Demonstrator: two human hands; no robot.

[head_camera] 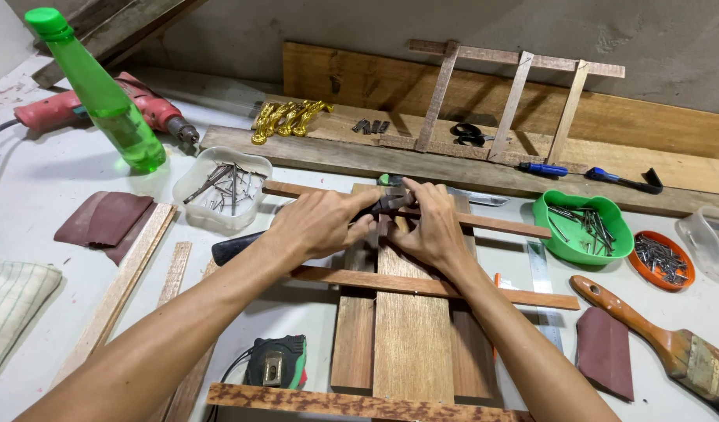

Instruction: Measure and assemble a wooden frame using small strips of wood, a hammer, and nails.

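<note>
Both hands meet over the upper thin wooden strip (500, 225) that crosses the upright planks (410, 328) on the white worktop (39, 176). The left hand (316, 225) is curled around a dark-handled tool (387, 202), and the right hand (433, 227) has its fingers closed on the same tool at the strip. A second strip (531, 297) crosses the planks lower down. Just left of the hands sits a clear tub of nails (222, 187); to the right, a green bowl of nails (582, 228) and an orange lid of small nails (661, 260). A green bottle (101, 94) and a red drill (101, 109) stand farther left, a paintbrush (664, 344) far right.
</note>
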